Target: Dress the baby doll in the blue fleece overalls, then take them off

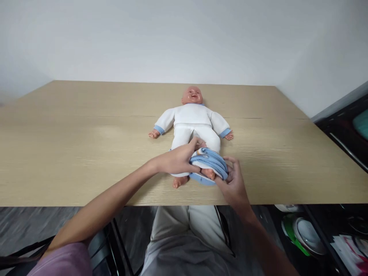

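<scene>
A baby doll in a white top and white leggings with blue cuffs lies on its back, feet towards me. Around its foot on my right is a bunched blue-and-white baby garment, its blue layers gathered in folds; what kind of garment cannot be made out. My left hand grips the garment's left side, thumb near the doll's foot. On the garment's right edge, my right hand has its fingers closed. The doll's other foot is bare and sticks out below my left wrist.
The doll lies near the front edge of a light wooden table, which meets a white wall at the back. Below the table at right, a dark shelf holds a green-rimmed item and papers. A black chair frame stands at lower left.
</scene>
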Tool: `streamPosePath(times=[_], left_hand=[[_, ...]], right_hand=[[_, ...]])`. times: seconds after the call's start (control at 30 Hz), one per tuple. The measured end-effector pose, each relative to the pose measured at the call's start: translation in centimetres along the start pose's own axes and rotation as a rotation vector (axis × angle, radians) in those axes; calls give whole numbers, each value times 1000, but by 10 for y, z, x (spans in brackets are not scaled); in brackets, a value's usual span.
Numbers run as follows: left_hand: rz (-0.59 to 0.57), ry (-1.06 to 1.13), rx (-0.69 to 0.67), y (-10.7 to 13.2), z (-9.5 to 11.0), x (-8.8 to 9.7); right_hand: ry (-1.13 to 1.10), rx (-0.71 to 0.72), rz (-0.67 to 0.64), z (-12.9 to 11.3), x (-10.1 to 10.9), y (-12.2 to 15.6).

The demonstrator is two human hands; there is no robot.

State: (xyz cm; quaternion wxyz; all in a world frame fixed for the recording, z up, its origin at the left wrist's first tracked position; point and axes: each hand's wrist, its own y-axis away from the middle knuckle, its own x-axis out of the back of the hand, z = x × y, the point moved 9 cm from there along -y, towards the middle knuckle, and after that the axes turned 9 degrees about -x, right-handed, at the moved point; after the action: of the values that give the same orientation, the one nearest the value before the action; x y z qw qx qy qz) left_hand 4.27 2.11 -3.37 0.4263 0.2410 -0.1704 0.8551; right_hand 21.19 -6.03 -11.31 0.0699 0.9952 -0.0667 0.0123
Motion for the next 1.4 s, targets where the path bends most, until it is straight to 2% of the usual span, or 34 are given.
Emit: streamPosePath(times=[0.07,0.2,0.27,0.4,0.5,0.63,0.8,0.97,1.07,1.2,1.4], left_hand=[[58,12,-39,4,0,4],[128,-82,-103,7,1,13],[154,-147,-122,7,3,19],[126,-215,-111,10,3,28],[106,-246,-96,15,-1,34],[122,-310,-62,21,-14,44],[310,-251,-2,24,-34,66],[437,-198,95,33,-60,78],[351,-69,121,37,-73,71],[152,178,128,40,-83,56],[95,364,114,44,-95,50]], right_hand=[[49,55,-34,-12,2,-10],[291,241,-84,-44,13,-33],[413,300,-162,-58,13,-42],[591,281,-391,-73,10,-51],[667,290,-511,-77,11,-55],[566,262,-566,-74,11,-77],[302,186,-507,-71,0,-115],[238,177,-428,-56,-7,-139],[285,114,-370,-36,0,-146],[193,3,-421,-18,2,-143],[87,-73,-560,-11,-8,-137]])
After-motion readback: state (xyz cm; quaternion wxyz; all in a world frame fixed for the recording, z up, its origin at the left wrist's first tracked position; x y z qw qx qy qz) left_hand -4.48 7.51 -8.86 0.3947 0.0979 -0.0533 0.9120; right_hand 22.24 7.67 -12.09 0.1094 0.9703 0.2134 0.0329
